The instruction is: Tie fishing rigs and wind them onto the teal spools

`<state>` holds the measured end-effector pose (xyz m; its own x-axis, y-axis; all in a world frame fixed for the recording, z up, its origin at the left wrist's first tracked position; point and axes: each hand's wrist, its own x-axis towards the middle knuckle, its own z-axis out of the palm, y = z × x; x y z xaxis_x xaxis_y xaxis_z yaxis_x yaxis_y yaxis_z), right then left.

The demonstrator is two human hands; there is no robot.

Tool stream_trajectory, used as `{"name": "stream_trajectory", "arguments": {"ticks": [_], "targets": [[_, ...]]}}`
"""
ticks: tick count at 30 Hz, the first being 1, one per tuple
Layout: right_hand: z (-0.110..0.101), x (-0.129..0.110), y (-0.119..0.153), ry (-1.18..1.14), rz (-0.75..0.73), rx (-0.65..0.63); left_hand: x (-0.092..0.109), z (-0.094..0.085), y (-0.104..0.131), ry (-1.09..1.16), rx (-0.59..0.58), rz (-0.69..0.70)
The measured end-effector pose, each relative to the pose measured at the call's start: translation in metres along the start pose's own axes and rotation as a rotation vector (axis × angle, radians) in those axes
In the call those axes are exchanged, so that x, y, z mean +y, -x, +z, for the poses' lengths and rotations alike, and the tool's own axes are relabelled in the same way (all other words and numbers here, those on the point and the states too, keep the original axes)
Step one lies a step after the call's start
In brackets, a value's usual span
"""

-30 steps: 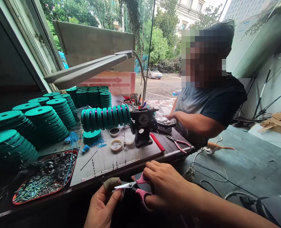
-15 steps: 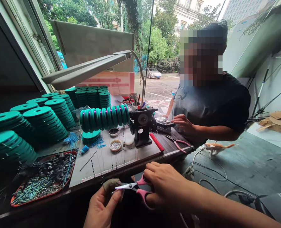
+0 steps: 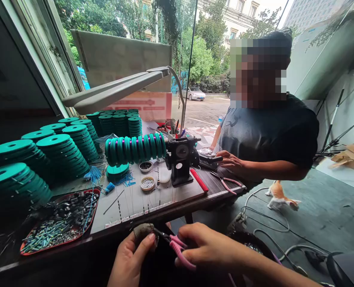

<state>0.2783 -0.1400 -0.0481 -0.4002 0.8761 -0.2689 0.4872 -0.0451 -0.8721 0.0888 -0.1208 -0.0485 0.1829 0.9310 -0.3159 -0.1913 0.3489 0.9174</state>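
My right hand (image 3: 199, 245) is closed round the pink handles of a pair of scissors (image 3: 179, 250), low in the middle of the view. Their dark blades point left and reach the fingertips of my left hand (image 3: 136, 251). That hand is pinched, with a brownish wrap on its index finger; what it holds is too small to make out. Both hands are in front of the table's near edge. Beyond them, a black winding device (image 3: 181, 159) carries a row of green rings (image 3: 135, 149).
Stacks of green spools (image 3: 61, 157) fill the left. A red tray (image 3: 61, 239) of small parts lies front left. Bead dishes (image 3: 147, 183) and pink pliers (image 3: 229, 183) are on the table. A person (image 3: 263, 135) sits across; a cat (image 3: 281, 197) is on the floor.
The scissors have turned and their blades have closed up, now pointing more steeply at my left fingertips. The cat has turned round. The view has shifted slightly.
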Motion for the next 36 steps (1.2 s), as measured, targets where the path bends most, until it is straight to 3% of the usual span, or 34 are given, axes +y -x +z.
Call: {"name": "stream_trajectory", "arguments": {"ticks": [3,7,17,23,25,30,36], "targets": [[0.002,0.005,-0.001,-0.334,0.106,-0.150,-0.001,0.000,-0.001,0.047,0.020,-0.004],[0.005,0.006,-0.002,-0.528,0.140,-0.183,0.000,0.001,-0.002,0.059,-0.009,-0.014],[0.010,0.011,-0.001,-0.378,0.099,-0.100,0.001,0.003,0.000,0.114,0.043,-0.029],[0.005,0.007,0.002,-0.371,0.081,-0.160,0.006,0.004,-0.002,0.122,0.030,-0.022],[0.001,0.003,0.006,-0.283,0.039,-0.124,0.004,0.002,-0.003,0.076,0.011,0.024],[-0.004,-0.008,0.011,0.214,-0.133,0.130,0.000,-0.004,-0.002,-0.040,-0.053,0.059],[-0.002,-0.007,0.008,0.479,-0.204,0.194,-0.003,-0.010,-0.003,-0.100,-0.102,0.133]]}}
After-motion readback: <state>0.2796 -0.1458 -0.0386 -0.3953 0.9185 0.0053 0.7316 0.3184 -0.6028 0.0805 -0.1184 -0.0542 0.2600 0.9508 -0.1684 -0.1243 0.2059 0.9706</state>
